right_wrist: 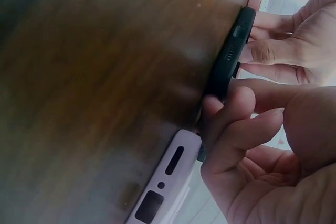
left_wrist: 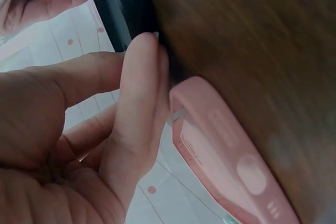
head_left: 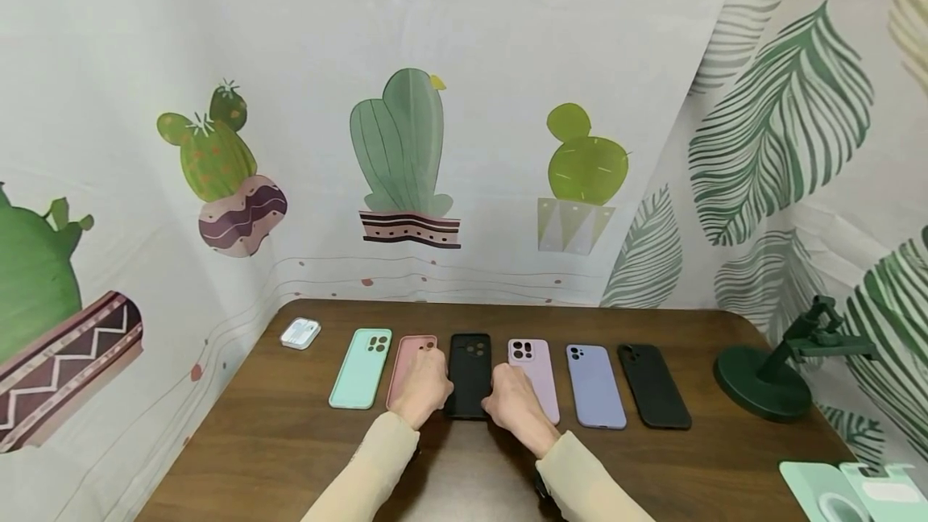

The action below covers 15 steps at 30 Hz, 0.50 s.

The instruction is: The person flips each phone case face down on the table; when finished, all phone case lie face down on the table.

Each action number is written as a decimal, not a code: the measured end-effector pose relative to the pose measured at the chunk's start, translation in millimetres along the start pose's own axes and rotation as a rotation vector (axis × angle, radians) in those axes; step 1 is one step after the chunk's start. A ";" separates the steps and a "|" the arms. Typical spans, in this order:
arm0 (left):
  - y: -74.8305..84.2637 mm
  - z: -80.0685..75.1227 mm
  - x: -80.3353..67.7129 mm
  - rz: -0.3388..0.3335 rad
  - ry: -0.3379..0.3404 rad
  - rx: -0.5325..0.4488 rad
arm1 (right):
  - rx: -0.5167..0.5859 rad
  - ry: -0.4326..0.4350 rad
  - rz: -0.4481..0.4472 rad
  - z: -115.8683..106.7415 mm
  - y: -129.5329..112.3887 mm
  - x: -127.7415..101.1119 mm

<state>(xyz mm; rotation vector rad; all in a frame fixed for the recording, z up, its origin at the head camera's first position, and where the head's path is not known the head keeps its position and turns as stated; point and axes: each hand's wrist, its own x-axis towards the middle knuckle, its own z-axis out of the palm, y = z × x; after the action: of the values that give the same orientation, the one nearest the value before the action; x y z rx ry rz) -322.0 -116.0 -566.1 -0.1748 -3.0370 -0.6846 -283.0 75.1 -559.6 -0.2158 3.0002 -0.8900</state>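
Between both hands at lower centre, the black phone case point(head_left: 469, 374) runs lengthwise up-frame; left hand point(head_left: 423, 387) and right hand point(head_left: 516, 402), fingers curled, seemingly pinch its near corners; equally near.

Mint case point(head_left: 360, 367), lilac case point(head_left: 594, 386) and second black case point(head_left: 653, 396) are laid on the table point(head_left: 290, 441); earbud box point(head_left: 300, 333) far left of the hands, green stand point(head_left: 768, 381) far right.

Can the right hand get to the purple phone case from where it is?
Probably yes. The right hand is at the middle black case, and the purple case lies flat just past the light pink case, with nothing on top of it.
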 end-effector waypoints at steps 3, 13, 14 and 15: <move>-0.3 0.6 0.4 0.013 -0.001 0.005 | -0.034 0.029 -0.024 2.7 3.8 2.2; -1.4 0.7 -0.5 0.001 -0.022 -0.017 | 0.105 0.046 0.015 -29.3 -26.8 -24.0; -1.0 0.3 -1.2 -0.005 -0.030 -0.025 | 0.130 0.033 0.035 -36.0 -33.1 -28.5; -0.4 -0.4 -2.0 -0.012 -0.040 -0.038 | 0.154 0.023 0.055 -44.4 -40.9 -33.9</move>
<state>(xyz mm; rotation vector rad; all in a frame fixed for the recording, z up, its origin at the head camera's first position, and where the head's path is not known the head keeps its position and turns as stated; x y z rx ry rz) -320.1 -116.8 -566.0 -0.1737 -3.0673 -0.7492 -246.0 69.7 -501.4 -0.1226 2.9232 -1.1188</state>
